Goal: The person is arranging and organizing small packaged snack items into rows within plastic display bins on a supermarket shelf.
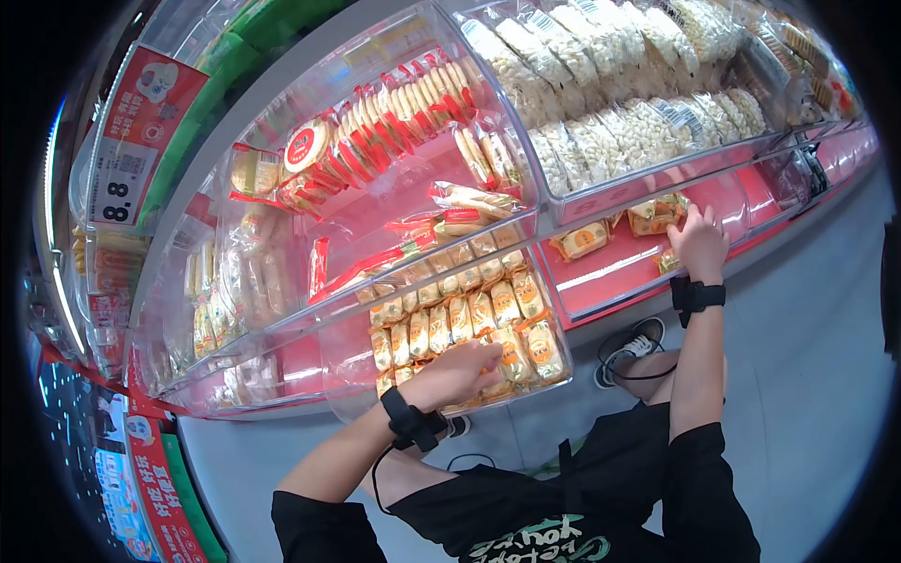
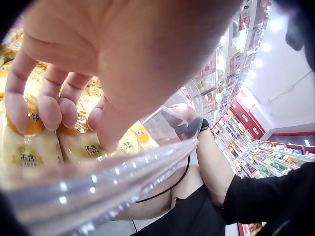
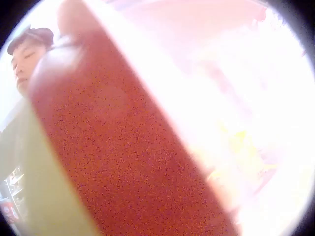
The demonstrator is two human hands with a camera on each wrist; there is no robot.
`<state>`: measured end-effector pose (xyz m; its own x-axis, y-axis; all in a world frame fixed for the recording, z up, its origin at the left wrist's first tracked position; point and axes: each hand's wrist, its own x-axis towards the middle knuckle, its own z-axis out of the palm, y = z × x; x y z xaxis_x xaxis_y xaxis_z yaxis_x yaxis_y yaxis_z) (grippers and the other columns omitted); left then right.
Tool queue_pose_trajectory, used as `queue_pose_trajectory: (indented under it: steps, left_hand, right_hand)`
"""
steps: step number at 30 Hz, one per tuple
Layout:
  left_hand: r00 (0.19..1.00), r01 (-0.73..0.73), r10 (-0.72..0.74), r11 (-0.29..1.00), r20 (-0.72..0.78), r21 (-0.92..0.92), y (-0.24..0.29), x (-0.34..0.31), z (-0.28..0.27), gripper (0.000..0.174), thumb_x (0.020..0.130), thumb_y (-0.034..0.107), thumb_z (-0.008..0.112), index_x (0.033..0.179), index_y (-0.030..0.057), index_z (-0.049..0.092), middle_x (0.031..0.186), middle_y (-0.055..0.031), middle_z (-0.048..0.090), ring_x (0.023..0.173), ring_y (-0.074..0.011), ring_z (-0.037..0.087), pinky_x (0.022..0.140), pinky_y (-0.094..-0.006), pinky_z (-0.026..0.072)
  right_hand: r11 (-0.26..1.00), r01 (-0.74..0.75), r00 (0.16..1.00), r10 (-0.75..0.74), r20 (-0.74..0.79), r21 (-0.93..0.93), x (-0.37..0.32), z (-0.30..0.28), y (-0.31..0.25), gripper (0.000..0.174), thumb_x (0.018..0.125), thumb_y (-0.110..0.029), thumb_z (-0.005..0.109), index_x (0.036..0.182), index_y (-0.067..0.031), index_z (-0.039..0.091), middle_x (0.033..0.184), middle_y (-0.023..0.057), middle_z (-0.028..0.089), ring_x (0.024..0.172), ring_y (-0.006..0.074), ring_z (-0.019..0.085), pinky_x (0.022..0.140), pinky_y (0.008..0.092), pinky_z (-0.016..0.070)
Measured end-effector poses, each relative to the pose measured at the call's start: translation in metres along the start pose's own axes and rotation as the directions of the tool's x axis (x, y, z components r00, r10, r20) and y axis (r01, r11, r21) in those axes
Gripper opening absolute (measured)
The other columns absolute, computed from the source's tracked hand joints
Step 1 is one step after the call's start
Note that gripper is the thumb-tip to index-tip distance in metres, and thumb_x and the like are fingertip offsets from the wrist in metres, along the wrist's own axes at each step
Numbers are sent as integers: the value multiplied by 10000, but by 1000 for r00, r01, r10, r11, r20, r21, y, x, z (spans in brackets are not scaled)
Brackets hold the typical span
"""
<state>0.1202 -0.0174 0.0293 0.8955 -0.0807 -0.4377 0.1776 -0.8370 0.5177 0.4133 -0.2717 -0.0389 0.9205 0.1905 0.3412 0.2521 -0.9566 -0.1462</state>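
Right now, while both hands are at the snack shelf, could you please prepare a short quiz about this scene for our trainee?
1. True or false: more packets show around the left hand than around the right hand.
2. Multiple choice: which large number is on the red price sign? A) 3.5 B) 8.8 C) 6.9
3. Fill in: the right wristband is ____ in colour.

Key:
1. True: packets lie in rows around the left hand, and only a few show near the right hand.
2. B
3. black
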Motion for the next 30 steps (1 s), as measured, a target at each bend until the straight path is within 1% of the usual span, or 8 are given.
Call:
queue_pose_trajectory:
  steps: [5, 11, 14, 20, 23, 24, 28, 30]
  left_hand:
    - [999, 38, -38, 998, -17, 56, -5, 5, 10, 244, 850, 229, 622, 958, 50, 495, 851, -149, 547, 829, -333, 538, 720, -403, 423]
    - [988, 95, -89, 995, 130, -38, 1, 3, -2, 316, 846, 189, 622, 1095, 80, 462, 969, -166, 532, 894, -324, 533, 773, -415, 412]
    - [983, 84, -81, 996, 166, -12, 3, 2, -6, 344, 840, 186, 626, 1125, 92, 459, 996, -173, 524, 906, -317, 530, 782, -413, 410]
    - [992, 39, -39, 999, 123, 9, 0, 1, -2, 387, 840, 209, 629, 1169, 92, 463, 973, -161, 525, 885, -304, 528, 776, -386, 412]
    - [990, -1, 7, 999, 144, -41, 3, -6, -12, 386, 854, 232, 614, 1185, 91, 474, 943, -146, 531, 861, -284, 533, 762, -382, 418]
    - [989, 11, -3, 999, 147, -53, 1, -8, -13, 379, 875, 262, 592, 1201, 97, 492, 900, -129, 542, 831, -257, 541, 745, -371, 427]
    - [988, 0, 17, 993, 151, -115, 2, -17, -17, 390, 903, 300, 566, 1242, 115, 511, 876, -106, 561, 812, -218, 555, 729, -343, 437]
    - [990, 5, 11, 993, 139, -115, 6, -21, -18, 388, 898, 284, 565, 1241, 109, 510, 893, -123, 563, 831, -250, 564, 747, -356, 444]
  right_hand:
    - [998, 23, 966, -9, 257, -52, 2, -4, -1, 366, 677, -386, 691, 905, -102, 653, 911, 118, 665, 850, 305, 654, 785, 436, 480]
    - [985, 130, 967, -151, 203, 110, -2, -3, 2, 237, 665, -252, 658, 832, -84, 656, 837, 150, 671, 847, 342, 643, 763, 432, 503]
    - [993, 101, 969, -113, 219, 64, 0, 11, 5, 198, 623, -242, 709, 778, -132, 655, 764, 95, 659, 813, 304, 636, 743, 420, 503]
    - [979, 79, 971, -118, 210, 188, 3, 6, 6, 135, 642, -132, 684, 777, -123, 686, 790, 109, 669, 773, 288, 642, 720, 398, 507]
    - [890, 74, 944, -208, 256, 449, 6, -10, 6, 65, 714, -106, 637, 758, -106, 685, 802, 142, 671, 770, 313, 652, 704, 390, 515]
    - [811, 56, 932, -251, 260, 583, 5, -28, 1, 68, 717, -68, 659, 776, -62, 692, 785, 130, 666, 741, 279, 647, 690, 354, 506]
    - [587, 167, 960, -279, 4, 792, -5, -75, -19, 93, 750, 17, 623, 837, 17, 657, 809, 160, 648, 718, 234, 612, 676, 329, 484]
    - [469, 146, 956, -293, -2, 871, -8, -87, -23, 120, 761, 26, 616, 877, 25, 645, 809, 141, 643, 705, 218, 604, 668, 317, 480]
